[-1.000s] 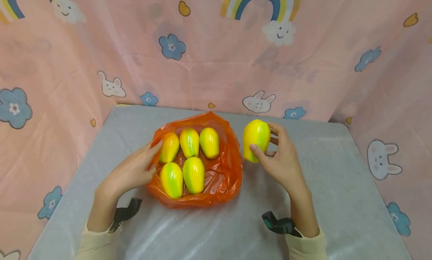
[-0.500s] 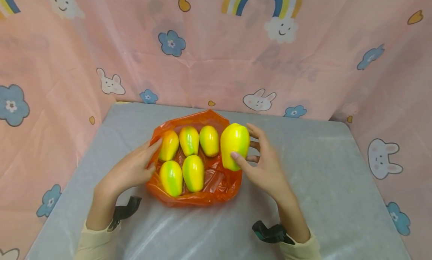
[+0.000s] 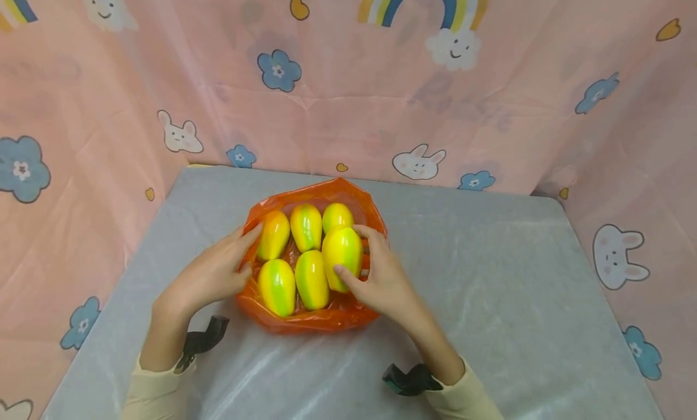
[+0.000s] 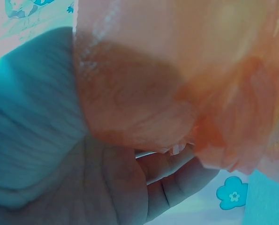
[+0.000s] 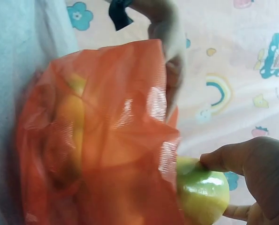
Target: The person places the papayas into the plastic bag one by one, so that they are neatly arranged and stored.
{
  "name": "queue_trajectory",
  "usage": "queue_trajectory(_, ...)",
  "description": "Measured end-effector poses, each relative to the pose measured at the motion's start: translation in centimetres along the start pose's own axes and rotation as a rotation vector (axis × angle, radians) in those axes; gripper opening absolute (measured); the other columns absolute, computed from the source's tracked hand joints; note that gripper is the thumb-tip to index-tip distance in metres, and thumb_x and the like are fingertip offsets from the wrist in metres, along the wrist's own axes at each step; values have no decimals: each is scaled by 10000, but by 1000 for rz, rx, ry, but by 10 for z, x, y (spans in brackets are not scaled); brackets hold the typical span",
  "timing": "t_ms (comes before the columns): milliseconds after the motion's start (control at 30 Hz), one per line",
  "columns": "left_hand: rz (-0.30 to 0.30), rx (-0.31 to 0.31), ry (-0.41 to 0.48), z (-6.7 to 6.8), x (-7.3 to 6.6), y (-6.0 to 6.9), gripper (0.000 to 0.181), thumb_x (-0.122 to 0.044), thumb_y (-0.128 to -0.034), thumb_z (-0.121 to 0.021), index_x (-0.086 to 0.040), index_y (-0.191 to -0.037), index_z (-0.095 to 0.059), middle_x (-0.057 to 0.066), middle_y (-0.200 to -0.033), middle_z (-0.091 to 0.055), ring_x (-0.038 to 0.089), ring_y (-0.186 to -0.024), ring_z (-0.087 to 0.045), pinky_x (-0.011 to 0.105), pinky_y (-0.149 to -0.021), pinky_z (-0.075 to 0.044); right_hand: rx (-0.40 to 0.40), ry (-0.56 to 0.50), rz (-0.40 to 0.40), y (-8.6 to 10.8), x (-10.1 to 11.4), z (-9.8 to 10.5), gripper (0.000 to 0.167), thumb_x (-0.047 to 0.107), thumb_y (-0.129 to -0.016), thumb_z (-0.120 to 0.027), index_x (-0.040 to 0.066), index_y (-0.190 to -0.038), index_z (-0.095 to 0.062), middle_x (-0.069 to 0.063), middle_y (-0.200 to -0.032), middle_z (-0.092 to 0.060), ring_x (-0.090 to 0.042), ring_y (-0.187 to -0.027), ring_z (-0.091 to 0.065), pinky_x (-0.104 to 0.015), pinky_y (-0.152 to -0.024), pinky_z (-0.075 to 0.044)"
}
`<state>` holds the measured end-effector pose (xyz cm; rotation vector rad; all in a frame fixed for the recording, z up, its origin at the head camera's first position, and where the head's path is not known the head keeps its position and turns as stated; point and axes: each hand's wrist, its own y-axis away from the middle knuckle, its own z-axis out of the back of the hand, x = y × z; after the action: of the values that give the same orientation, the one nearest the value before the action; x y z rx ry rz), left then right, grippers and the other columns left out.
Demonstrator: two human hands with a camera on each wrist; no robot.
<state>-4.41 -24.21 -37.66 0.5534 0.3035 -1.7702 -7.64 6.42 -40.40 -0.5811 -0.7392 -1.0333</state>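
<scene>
An orange-red plastic bag (image 3: 376, 211) stands open-mouthed on the grey table. Several glossy yellow-green mangoes (image 3: 306, 226) sit inside it in two rows. My right hand (image 3: 383, 281) holds one more mango (image 3: 343, 253) over the bag's right half, thumb in front and fingers behind. That fruit partly covers the back-right one. In the right wrist view the held mango (image 5: 202, 192) shows at the bag's mouth, beyond the plastic. At the left rim my left hand (image 3: 209, 272) holds the bag's edge; in the left wrist view the plastic (image 4: 144, 93) hides part of its fingers.
The grey table (image 3: 517, 287) extends on both sides of the bag. A pink patterned cloth (image 3: 337, 117) rises behind the table and along both sides. Each wrist wears a black camera mount (image 3: 411, 380).
My right hand has carried the mango leftward from beside the bag to over its inside, lower now among the other fruit. The left hand stays at the left rim.
</scene>
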Motion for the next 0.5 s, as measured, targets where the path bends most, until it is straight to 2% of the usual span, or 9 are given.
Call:
queue_trajectory(200,7,-2,-6,1,0,0,741,-1,-941,-592,24,-1634,-332,252,-1685,-372,452,-1487,-464,638,-1216,-398,23,109,-41,-1,-2,-7,777,331,-918,-783,64,-1540,-400,-146,-1451,-539,-298,-1197,-589,-503,-1062,-568)
queue_trajectory(500,6,1,-10,2,0,-1,750,7,-936,-591,29,-1636,-322,250,-1697,-353,455,-1498,-451,639,-1221,-389,83,214,-150,1,-5,-14,779,350,-916,-783,56,-1530,-404,-162,-1365,-551,-283,-1045,-604,-475,-947,-601)
